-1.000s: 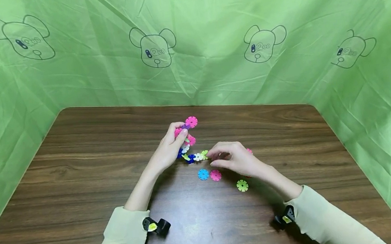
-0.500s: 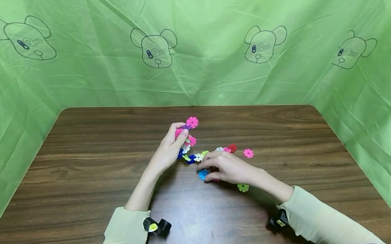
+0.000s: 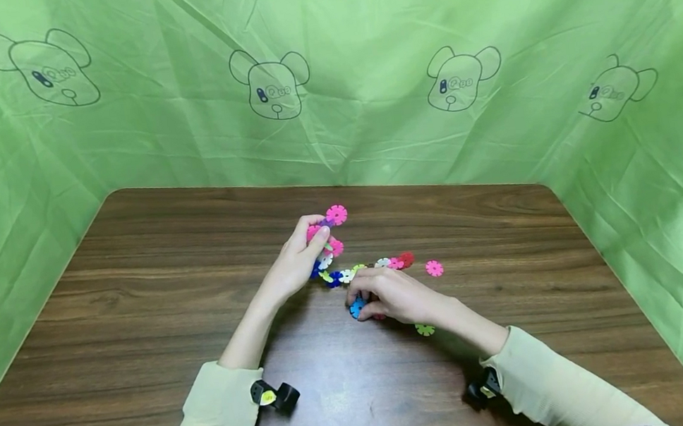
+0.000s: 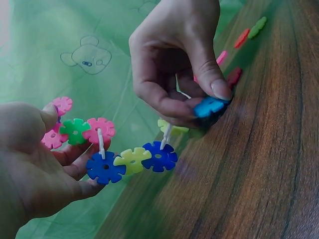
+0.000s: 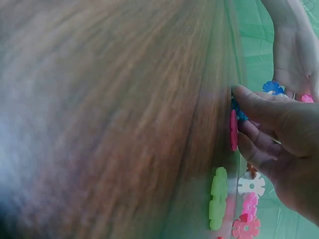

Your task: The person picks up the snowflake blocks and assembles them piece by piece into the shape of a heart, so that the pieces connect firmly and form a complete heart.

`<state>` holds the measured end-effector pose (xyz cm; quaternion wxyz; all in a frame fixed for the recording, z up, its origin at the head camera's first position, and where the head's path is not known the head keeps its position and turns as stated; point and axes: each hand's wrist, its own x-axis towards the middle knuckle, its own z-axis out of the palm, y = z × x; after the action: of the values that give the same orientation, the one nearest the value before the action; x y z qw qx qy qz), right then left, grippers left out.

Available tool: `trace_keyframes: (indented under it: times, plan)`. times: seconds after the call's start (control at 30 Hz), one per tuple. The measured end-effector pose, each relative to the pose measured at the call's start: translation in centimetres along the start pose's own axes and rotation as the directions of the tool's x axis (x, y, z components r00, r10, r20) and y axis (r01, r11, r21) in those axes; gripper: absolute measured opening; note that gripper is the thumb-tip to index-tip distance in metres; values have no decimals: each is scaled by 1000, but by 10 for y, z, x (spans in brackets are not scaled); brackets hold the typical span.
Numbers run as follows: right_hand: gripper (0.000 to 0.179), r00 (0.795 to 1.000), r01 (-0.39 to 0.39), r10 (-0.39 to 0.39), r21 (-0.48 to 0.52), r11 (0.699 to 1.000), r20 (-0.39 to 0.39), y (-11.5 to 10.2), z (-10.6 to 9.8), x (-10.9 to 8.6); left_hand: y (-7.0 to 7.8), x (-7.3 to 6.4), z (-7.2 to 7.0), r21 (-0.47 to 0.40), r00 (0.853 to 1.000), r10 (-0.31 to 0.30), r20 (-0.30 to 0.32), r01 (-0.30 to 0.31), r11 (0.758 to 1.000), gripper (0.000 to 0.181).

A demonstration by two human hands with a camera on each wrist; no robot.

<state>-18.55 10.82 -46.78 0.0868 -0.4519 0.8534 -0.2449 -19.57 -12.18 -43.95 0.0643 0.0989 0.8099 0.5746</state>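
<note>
My left hand (image 3: 292, 265) grips a chain of interlocking notched plastic discs (image 4: 132, 160), in pink, purple, green, dark blue, white and yellow-green. A pink disc (image 3: 337, 214) sticks out past the fingers at its far end. From the left hand the chain runs down and to the right, passing behind my right hand (image 3: 399, 295) in the head view. That hand pinches a light blue disc (image 4: 209, 106) between thumb and fingers, close over the table. Right by its fingers, a loose pink disc (image 5: 234, 130) is mostly hidden in the head view.
Beyond the right hand, white, pink and red discs (image 3: 407, 259) lie in a row. A single pink disc (image 3: 434, 268) is farther right. Below the right wrist lies a yellow-green disc (image 3: 425, 329). Green cloth (image 3: 371, 145) hangs around the wooden table (image 3: 169, 319).
My right hand has left the chain's yellow-green disc, come left and nearer, and taken hold of the light blue disc, which has shifted slightly. My left hand stays in place.
</note>
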Motion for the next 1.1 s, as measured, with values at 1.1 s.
trace_keyframes:
  times: [1.1]
  plan:
    - [37,887,-122,322,503,856,-332,15,-49,4,-3,3,1,8,991,85,-100,-85,996,38]
